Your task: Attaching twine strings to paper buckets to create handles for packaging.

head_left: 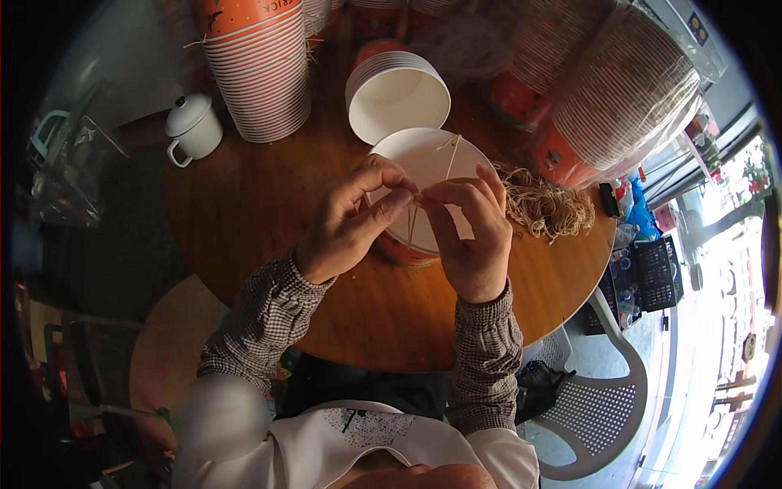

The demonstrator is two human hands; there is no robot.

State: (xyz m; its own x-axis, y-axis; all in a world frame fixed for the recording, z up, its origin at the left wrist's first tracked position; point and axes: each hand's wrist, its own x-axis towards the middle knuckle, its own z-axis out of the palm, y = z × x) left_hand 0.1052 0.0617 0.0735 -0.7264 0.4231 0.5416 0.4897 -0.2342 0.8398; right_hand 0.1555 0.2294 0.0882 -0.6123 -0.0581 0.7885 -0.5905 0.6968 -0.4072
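In front of me on the table stands a paper bucket (419,153), white inside and orange outside. A thin pale string (451,161) is knotted at its far rim and runs across the opening toward my hands. My left hand (346,220) pinches string between thumb and forefinger over the near part of the opening. Fingertip to fingertip with it, my right hand (472,232) also pinches the string, the other fingers lifted. A short length hangs down below the fingertips. The exact loop or knot between them is too small to make out.
Another white-lined bucket stack (399,102) lies tilted just beyond. A tall bucket stack (257,85) and a white lidded mug (194,129) stand at the far left. Right of the bucket lies a string bundle (550,204), with plastic-wrapped bucket stacks (619,90) behind. A grey chair (599,407) is at the right.
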